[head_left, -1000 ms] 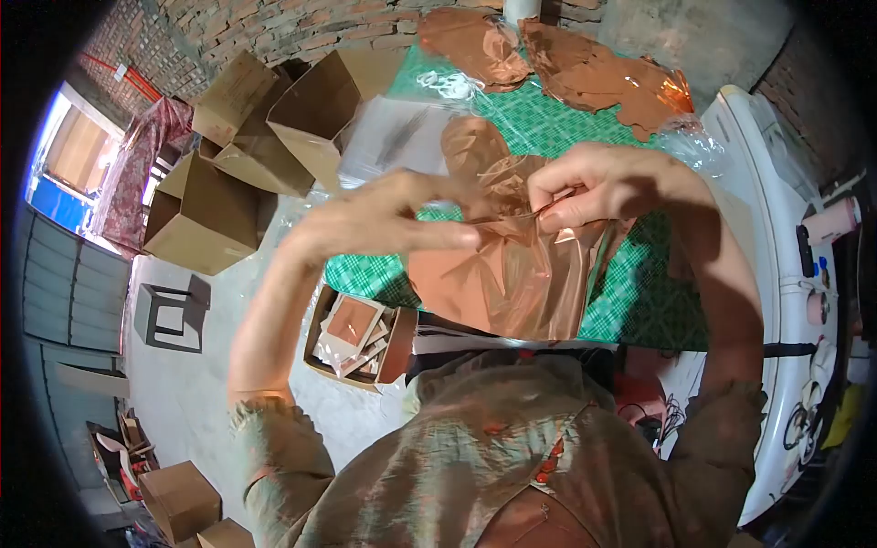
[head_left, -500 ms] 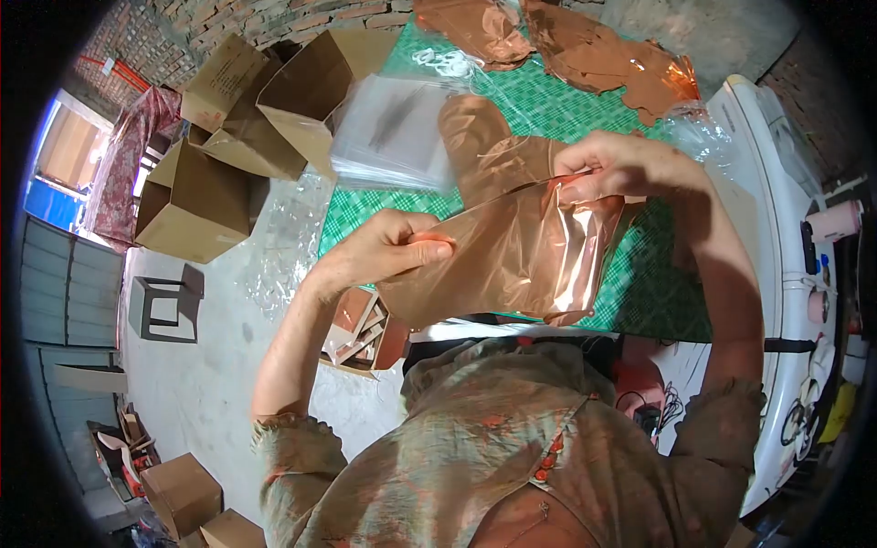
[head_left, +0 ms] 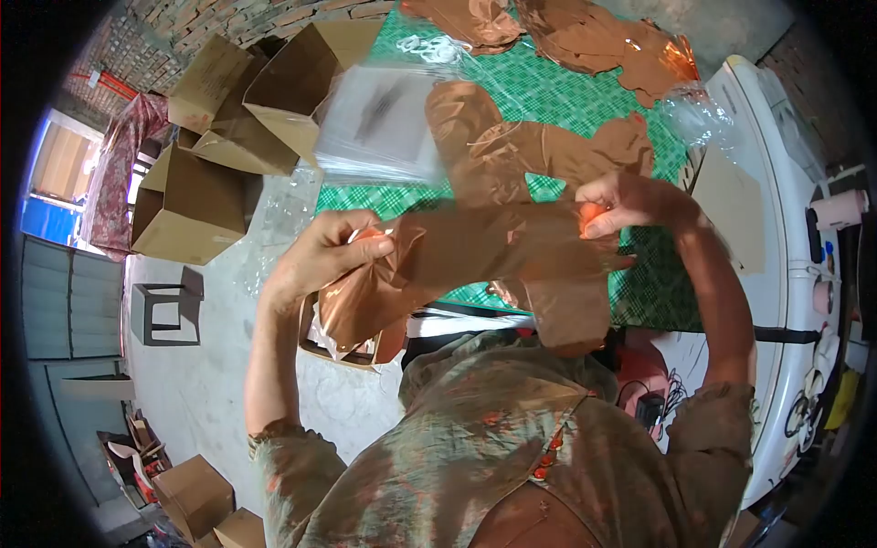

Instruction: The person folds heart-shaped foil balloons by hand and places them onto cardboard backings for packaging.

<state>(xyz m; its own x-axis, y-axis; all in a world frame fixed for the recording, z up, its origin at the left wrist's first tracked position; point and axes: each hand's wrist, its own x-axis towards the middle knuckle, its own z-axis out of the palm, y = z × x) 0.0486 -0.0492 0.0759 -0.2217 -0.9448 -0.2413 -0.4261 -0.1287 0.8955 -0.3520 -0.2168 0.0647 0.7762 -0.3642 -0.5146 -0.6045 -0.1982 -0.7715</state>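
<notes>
A flat copper-coloured foil balloon (head_left: 484,242) is stretched between my two hands above the table's near side. My left hand (head_left: 333,254) is closed on its left end, where the foil bunches into folds and hangs down. With thumb and fingers, my right hand (head_left: 626,205) pinches its right part; a lobe droops below toward my lap. Just beyond, another flat copper foil balloon (head_left: 539,146) lies on the green checked tablecloth (head_left: 662,283). To its left is a stack of clear plastic bags (head_left: 375,119).
More copper foil balloons (head_left: 585,41) lie at the table's far end, near white string (head_left: 429,47) and crumpled clear plastic (head_left: 696,117). Open cardboard boxes (head_left: 196,205) stand at left. A smaller box (head_left: 388,342) sits below the table edge. A white appliance (head_left: 776,183) borders the right.
The held foil has been spread wider and turned, with a lobe now hanging down at right. My left hand moved left, my right hand slightly down. The balloon behind shows more.
</notes>
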